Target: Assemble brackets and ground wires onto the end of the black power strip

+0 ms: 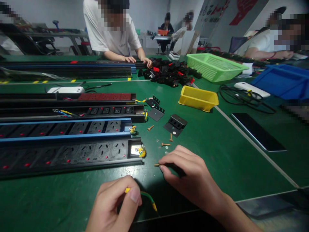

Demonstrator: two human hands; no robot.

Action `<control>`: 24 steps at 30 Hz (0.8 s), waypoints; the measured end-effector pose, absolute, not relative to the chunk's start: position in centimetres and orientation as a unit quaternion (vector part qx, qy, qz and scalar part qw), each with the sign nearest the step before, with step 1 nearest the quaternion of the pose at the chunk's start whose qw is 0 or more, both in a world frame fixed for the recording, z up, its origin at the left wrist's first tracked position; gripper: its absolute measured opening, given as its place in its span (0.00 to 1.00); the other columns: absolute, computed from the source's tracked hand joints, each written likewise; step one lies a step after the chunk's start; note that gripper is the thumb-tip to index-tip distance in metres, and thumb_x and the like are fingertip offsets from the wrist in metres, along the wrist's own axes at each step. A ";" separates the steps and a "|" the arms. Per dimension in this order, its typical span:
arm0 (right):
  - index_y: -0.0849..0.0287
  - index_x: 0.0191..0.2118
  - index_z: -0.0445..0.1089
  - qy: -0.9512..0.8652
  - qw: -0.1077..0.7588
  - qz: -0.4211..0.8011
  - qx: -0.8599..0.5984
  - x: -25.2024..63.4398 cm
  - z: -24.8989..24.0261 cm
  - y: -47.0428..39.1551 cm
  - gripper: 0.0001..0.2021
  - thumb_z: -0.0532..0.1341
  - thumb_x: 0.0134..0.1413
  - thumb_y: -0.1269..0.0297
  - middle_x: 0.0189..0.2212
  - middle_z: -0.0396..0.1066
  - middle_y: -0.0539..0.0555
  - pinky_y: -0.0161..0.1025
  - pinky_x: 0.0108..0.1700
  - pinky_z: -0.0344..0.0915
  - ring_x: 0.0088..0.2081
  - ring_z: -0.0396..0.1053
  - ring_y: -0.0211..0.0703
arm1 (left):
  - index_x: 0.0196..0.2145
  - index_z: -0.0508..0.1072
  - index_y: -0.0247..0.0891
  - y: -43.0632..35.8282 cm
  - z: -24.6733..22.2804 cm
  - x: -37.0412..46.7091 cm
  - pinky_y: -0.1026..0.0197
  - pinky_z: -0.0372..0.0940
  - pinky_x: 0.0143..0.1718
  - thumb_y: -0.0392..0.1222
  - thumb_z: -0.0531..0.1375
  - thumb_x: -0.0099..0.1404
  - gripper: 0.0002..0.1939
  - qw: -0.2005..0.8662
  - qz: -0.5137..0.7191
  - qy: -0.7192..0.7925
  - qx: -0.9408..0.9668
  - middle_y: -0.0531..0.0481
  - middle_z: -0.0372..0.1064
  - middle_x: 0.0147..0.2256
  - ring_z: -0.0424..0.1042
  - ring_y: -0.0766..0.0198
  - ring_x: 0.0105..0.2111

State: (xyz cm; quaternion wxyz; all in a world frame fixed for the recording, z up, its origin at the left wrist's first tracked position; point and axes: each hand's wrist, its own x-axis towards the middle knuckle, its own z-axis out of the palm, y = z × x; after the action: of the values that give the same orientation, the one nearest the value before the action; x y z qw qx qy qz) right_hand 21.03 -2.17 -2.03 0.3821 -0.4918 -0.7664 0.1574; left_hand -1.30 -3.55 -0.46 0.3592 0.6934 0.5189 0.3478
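Between the thumb and fingers of my left hand (pixel 116 203) is a short yellow-green wire (pixel 147 195), its far end pointing right above the table's front edge. My right hand (pixel 185 174) pinches a small brass screw (pixel 156 164) between thumb and fingertips. More brass screws (pixel 165 144) lie just beyond it, near a black metal bracket (pixel 175 125). To the left, a black socket strip (pixel 72 154) ends in a yellow-green wire lug (pixel 142 151). A blue-edged socket strip (pixel 65 129) and further dark strips lie behind it.
A yellow bin (pixel 198 98), a green basket (pixel 214 67) and a blue bin (pixel 285 80) stand at the back right. A pile of black parts (pixel 169 72) lies before a person in white (pixel 113 35). A dark flat tablet (pixel 258 131) rests right.
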 end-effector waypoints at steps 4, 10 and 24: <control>0.54 0.36 0.75 -0.757 0.391 0.150 -0.501 20.9 -2.1 -2.0 0.07 0.62 0.59 0.75 0.30 0.78 0.51 0.40 0.36 0.67 0.33 0.73 0.42 | 0.20 0.71 0.41 -3.6 -0.3 -1.2 0.63 0.58 0.23 0.55 0.55 0.72 0.26 0.366 0.339 0.521 0.693 0.53 0.63 0.17 0.61 0.65 0.18; 0.55 0.36 0.74 -0.745 0.397 0.152 -0.513 21.3 -2.1 -1.9 0.06 0.63 0.57 0.73 0.29 0.76 0.50 0.37 0.35 0.67 0.31 0.72 0.41 | 0.20 0.70 0.40 -3.3 0.0 -1.0 0.63 0.53 0.21 0.55 0.55 0.72 0.25 0.410 0.349 0.508 0.672 0.54 0.59 0.16 0.56 0.67 0.17; 0.55 0.38 0.75 -0.777 0.370 0.149 -0.488 21.3 -2.3 -2.3 0.05 0.63 0.61 0.72 0.34 0.78 0.51 0.38 0.39 0.65 0.36 0.72 0.43 | 0.24 0.67 0.38 -2.7 -0.3 -1.0 0.65 0.48 0.21 0.58 0.54 0.72 0.24 0.463 0.363 0.482 0.649 0.57 0.52 0.18 0.51 0.68 0.19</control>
State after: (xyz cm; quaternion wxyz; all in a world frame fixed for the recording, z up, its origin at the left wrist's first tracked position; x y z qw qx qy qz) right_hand 21.29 -2.33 -2.26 0.3696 -0.4879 -0.7766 0.1492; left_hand -0.98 -2.68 -0.32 0.4631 0.6495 0.4819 0.3625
